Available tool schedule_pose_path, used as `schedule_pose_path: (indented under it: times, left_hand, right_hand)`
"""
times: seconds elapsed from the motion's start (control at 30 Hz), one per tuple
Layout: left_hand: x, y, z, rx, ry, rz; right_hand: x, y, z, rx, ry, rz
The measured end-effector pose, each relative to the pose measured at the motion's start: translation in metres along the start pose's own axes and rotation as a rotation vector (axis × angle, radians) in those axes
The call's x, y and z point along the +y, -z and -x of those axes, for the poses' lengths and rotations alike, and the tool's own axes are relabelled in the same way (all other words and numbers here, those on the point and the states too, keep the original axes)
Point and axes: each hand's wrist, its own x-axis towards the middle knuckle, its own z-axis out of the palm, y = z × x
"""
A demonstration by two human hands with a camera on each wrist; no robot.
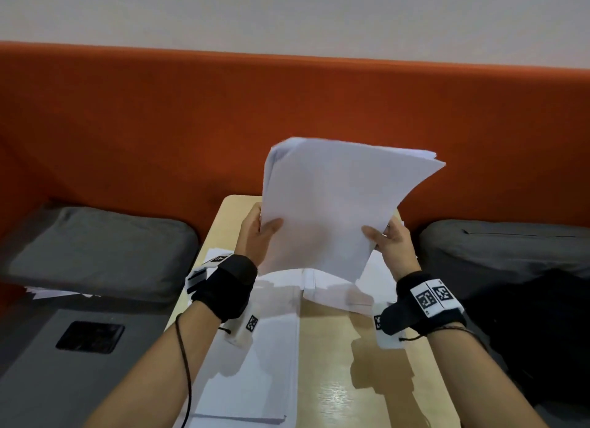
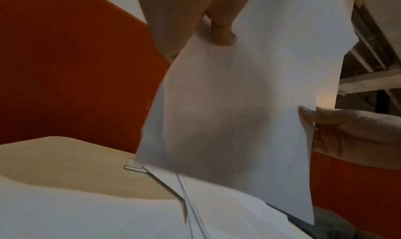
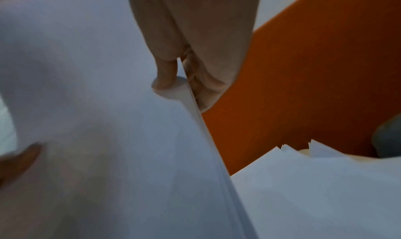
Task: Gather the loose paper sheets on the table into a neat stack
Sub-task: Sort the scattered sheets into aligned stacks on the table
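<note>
Both hands holding up a bundle of paper over the table

Lower middle of the head view: loose sheets (image 1: 255, 363) lie scattered on the small wooden table (image 1: 335, 379). Just above that, the left hand (image 1: 258, 232) pinches the bundle of sheets (image 1: 335, 204) at its left edge, thumb on the front, and the right hand (image 1: 391, 239) grips the right edge the same way. The bundle stands roughly upright, top edges a bit uneven. Behind it, grey cushions (image 1: 95, 248) sit either side, then the orange backrest (image 1: 159, 124) across the upper frame.
</note>
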Motion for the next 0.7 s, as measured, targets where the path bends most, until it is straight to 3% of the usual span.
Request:
schedule_pose_path:
  times: [0.1, 0.3, 0.47, 0.53, 0.63, 0.7]
  left_hand:
    - [0.005, -0.005, 0.001, -0.018, -0.040, -0.014]
    - [0.006, -0.016, 0.008, -0.038, -0.071, -0.002]
    - [0.018, -0.030, 0.000, 0.041, -0.117, -0.008]
    - [0.006, -0.030, 0.002, 0.056, -0.033, -0.049]
    - [-0.031, -0.027, 0.014, -0.028, 0.142, -0.246]
    - [-0.045, -0.022, 0.020, -0.079, 0.163, -0.318]
  right_hand:
    - [-0.007, 0.006, 0.004, -0.029, 0.042, 0.031]
    - [0.002, 0.007, 0.009, 0.034, -0.033, 0.079]
    - [-0.003, 0.008, 0.005, 0.097, -0.007, 0.036]
    - [0.013, 0.012, 0.007, 0.104, -0.067, 0.080]
    - [0.043, 0.016, 0.015, 0.066, -0.207, 0.277]
    - [0.039, 0.017, 0.016, 0.060, -0.207, 0.282]
